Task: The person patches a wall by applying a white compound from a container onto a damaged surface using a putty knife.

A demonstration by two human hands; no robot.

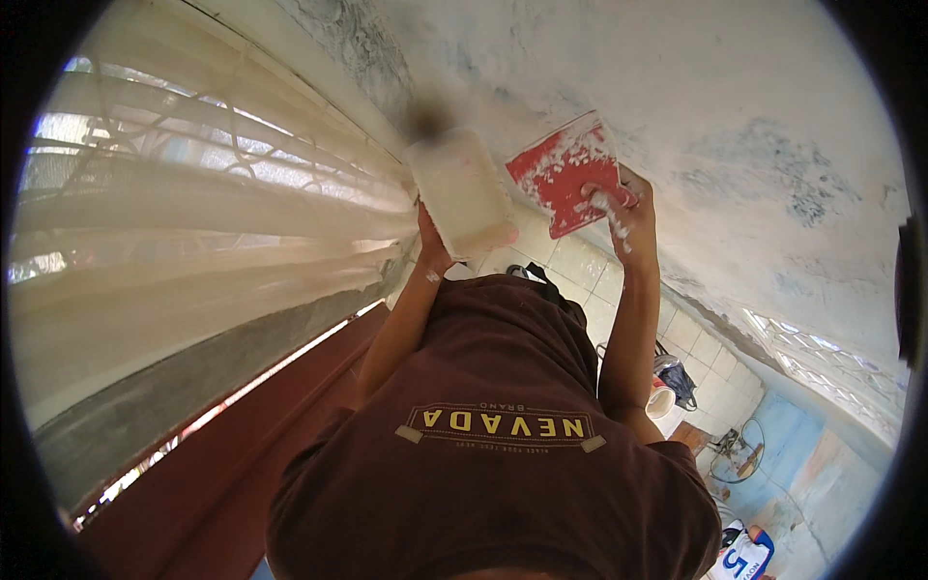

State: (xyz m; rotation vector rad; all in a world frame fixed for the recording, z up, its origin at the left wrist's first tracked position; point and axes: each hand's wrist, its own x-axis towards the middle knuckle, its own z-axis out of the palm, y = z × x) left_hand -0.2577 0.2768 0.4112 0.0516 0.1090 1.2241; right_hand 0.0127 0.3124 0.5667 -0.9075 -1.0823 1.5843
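Note:
In my left hand (432, 240) is a pale, rectangular, tray-like piece (499, 184), gripped along its near left side. Whether it has any depth is hard to tell, and most of the fingers are hidden under it. My right hand (626, 215) grips a red plastic putty spreader (561, 174), thumb on its face. White putty is smeared over the spreader's blade and along my right thumb and wrist. The spreader is just right of the tray, apart from it, in front of the patchy white wall (696, 87).
Sheer cream curtains (193, 208) hang at the left over a window, above a grey ledge (174, 387). Behind me on the tiled floor (681, 329) are a white bucket (661, 398), a dark bag (677, 382) and a round wire-framed fan (739, 454). Lattice openings (822, 367) pierce the right wall.

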